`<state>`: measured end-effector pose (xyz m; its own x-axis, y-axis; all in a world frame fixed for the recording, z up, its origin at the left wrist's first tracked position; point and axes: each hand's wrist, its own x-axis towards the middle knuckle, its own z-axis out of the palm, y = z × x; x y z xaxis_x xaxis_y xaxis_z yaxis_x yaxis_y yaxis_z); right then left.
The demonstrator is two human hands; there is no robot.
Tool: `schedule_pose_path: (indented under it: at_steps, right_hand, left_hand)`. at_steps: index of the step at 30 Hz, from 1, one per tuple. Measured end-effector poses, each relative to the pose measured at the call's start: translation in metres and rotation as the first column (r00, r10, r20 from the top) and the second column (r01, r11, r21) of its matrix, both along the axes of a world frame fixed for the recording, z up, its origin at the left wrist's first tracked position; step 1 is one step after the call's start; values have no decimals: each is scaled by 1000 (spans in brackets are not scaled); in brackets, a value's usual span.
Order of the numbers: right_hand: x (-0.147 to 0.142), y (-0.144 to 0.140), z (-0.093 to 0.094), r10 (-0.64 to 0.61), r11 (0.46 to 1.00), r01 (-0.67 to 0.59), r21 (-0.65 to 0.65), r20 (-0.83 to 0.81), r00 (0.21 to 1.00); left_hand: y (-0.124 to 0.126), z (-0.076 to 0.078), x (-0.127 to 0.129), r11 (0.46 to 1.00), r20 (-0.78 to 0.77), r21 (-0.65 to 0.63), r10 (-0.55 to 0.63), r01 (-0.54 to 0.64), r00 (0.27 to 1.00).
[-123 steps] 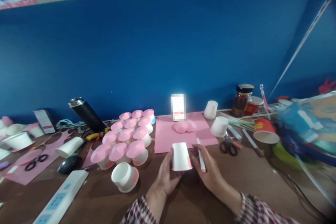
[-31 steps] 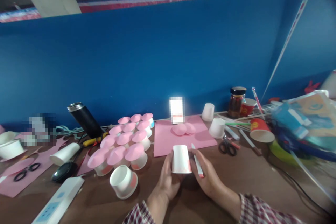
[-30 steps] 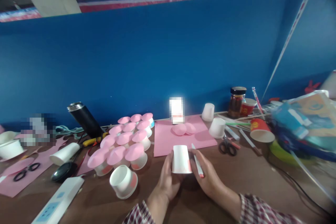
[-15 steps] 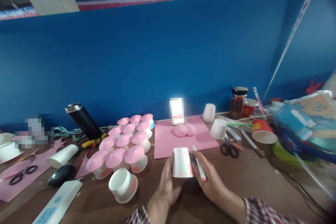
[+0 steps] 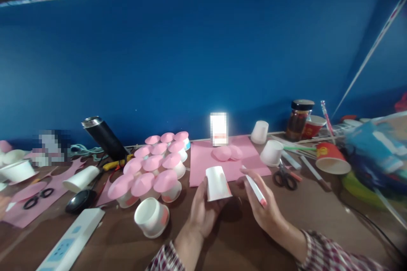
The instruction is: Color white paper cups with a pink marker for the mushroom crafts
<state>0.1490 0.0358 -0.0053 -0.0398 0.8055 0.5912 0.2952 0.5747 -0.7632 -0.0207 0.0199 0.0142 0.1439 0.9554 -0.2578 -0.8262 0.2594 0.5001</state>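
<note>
My left hand (image 5: 203,209) is wrapped round a white paper cup (image 5: 218,183), which is held upside down above the brown table and shows a little red at its lower right side. Between the fingers of my right hand (image 5: 265,205) is a white marker (image 5: 255,187) with a red end, apart from the cup. Just beyond the hands lies a pink sheet of paper (image 5: 200,165) with pink paper discs (image 5: 221,153) on it. Left of my left hand stands a white cup (image 5: 151,217), mouth up; behind it are several cups with pink cone tops (image 5: 152,162).
Black scissors (image 5: 285,180), upturned white cups (image 5: 271,153), a red cup (image 5: 332,159) and a lidded jar (image 5: 299,123) stand or lie at right. A power strip (image 5: 71,241), computer mouse (image 5: 81,200) and black flask (image 5: 104,139) are at left. A blue partition (image 5: 159,63) rises behind.
My right hand with the marker has moved right, away from the cup. The cup stays in my left hand, now tilted a little. The view has shifted slightly.
</note>
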Motion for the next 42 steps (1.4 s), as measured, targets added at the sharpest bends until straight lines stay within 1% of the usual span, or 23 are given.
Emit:
schedule_pose_path:
  at_steps: [2,4,7,10,12,14,18,22,27,34,36,39,42]
  right_hand:
    - [2,-6,2,14,1000,-14,-17,-30,999]
    - [4,-13,7,19,1000,-19,6,-38,999]
    - [5,-20,16,18,996,-19,83,19,1000]
    - [6,-24,22,4,997,-9,82,52,999]
    - [6,-26,23,-4,998,-1,64,77,997]
    - [6,-26,20,-5,999,2,42,88,996]
    - [7,-26,15,3,1000,-3,-6,50,999]
    - [5,-28,17,42,997,-39,-60,49,998]
    - [2,-31,24,42,999,-40,-28,72,997]
    - [2,-33,25,57,998,-57,-12,117,991]
    - [1,-34,26,57,998,-59,7,144,988]
    - [1,-34,29,63,997,-69,32,169,984]
    - [1,-34,30,66,997,-73,32,174,983]
  left_hand:
    - [1,-1,0,1000,7,-29,-9,9,1000]
    - [1,-1,2,999,-8,-41,-13,12,1000]
    - [0,-1,4,999,-54,-50,13,-16,998]
    - [0,-4,6,999,-99,-51,2,-7,995]
    - [0,-7,7,999,-111,-46,-16,11,994]
    - [0,-10,8,999,-123,-51,-7,1,992]
    - [-1,-11,9,999,-127,-39,-6,1,992]
    - [-2,-12,9,1000,-155,-23,-6,3,988]
    - [-4,-13,10,998,-215,48,-18,29,976]
    - [-7,-9,12,995,-260,88,-28,53,965]
    - [-7,-9,12,996,-262,71,-32,52,965]
    - [-7,-10,13,999,-249,10,-29,32,968]
    - [-6,-9,14,1000,-245,-26,-20,14,969]
